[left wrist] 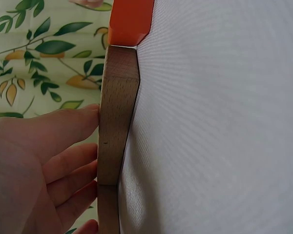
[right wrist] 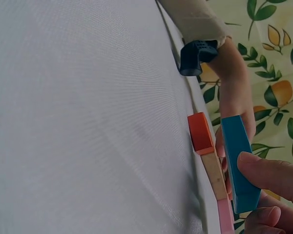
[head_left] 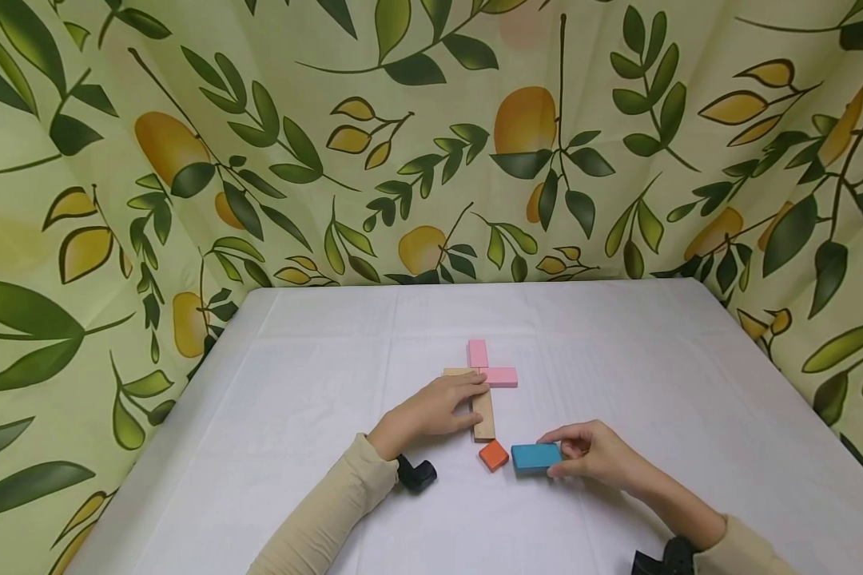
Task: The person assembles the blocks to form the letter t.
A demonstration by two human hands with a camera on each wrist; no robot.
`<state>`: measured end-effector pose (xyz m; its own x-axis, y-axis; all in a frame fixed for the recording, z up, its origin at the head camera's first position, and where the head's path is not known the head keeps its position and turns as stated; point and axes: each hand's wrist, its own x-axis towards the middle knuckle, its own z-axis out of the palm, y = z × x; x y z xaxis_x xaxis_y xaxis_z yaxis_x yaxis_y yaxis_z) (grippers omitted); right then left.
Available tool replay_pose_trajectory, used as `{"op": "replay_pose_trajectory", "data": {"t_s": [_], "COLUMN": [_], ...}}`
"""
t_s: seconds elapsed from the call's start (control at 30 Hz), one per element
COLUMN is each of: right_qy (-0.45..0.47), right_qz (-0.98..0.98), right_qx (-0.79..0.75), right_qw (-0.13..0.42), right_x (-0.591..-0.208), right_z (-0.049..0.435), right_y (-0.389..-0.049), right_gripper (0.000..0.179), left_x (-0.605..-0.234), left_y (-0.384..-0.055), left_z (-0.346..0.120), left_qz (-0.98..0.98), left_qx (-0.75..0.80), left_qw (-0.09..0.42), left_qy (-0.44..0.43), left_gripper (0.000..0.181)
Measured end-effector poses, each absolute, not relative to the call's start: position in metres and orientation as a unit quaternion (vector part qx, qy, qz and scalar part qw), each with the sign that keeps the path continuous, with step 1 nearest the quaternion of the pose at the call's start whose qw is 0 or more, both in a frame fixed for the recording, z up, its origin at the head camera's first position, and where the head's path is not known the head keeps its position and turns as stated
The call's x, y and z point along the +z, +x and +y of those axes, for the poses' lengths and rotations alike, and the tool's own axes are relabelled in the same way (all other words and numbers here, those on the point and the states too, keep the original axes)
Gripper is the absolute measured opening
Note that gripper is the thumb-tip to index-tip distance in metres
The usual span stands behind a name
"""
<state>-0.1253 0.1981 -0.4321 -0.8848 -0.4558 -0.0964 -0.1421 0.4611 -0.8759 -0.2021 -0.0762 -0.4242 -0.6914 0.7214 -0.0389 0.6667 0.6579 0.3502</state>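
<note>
Between its thumb and fingers, my right hand [head_left: 600, 455] pinches a blue rectangular block [head_left: 535, 458]. In the right wrist view this blue block [right wrist: 240, 165] appears raised off the cloth, apart from the other blocks. My left hand [head_left: 435, 406] rests its fingertips on the flat wooden blocks, thumb on the near one [head_left: 484, 423] and fingers farther up, partly hiding a second wooden block [head_left: 460, 371]. An orange block [head_left: 494, 455] lies turned at an angle by the near wooden block's end. Two pink blocks, one upright in view [head_left: 478, 353] and one sideways [head_left: 503, 377], adjoin the far end.
A white cloth covers the table [head_left: 316, 343], with its far edge against a leaf-and-fruit patterned curtain [head_left: 431, 160]. Black wrist-worn devices sit at the left wrist [head_left: 417, 474] and right wrist [head_left: 665, 557].
</note>
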Motion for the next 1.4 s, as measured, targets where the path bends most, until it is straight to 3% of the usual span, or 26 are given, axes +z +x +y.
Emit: {"op": "replay_pose_trajectory", "data": {"t_s": [1.4], "right_qy": [-0.182], "right_qz": [0.825], "right_qx": [-0.501], "right_qw": [0.19], "right_x": [-0.4405], "right_z": [0.1967], "right_y": [-0.1235], "right_gripper": [0.043], "left_x": [-0.4253], "left_y": [-0.2024], "left_z": [-0.0766], "left_qz": [0.906], "left_qx": [0.154], "left_qw": [0.087], "left_qy": [0.384], "left_gripper": [0.051]}}
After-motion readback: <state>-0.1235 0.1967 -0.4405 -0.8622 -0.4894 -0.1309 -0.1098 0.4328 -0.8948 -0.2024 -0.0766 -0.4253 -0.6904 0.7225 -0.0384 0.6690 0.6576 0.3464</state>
